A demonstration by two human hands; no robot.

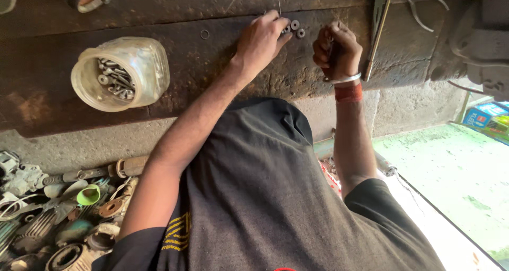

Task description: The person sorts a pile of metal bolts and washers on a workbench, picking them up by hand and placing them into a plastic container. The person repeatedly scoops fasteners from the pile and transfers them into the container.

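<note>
My left hand (261,39) rests on the dark wooden bench (212,64), fingertips touching small metal washers (295,27) that lie in a little group. My right hand (335,49) is closed in a fist beside them, gripping a thin dark metal piece whose shape I cannot make out. A silver bangle and a red thread band circle that wrist. One single washer (204,34) lies apart, left of my left hand.
A clear plastic jar (123,72) lies on its side with bolts and nuts in it. A long metal rod (379,30) and pliers (421,6) lie at the right. Scrap machine parts (58,212) pile up on the floor at lower left.
</note>
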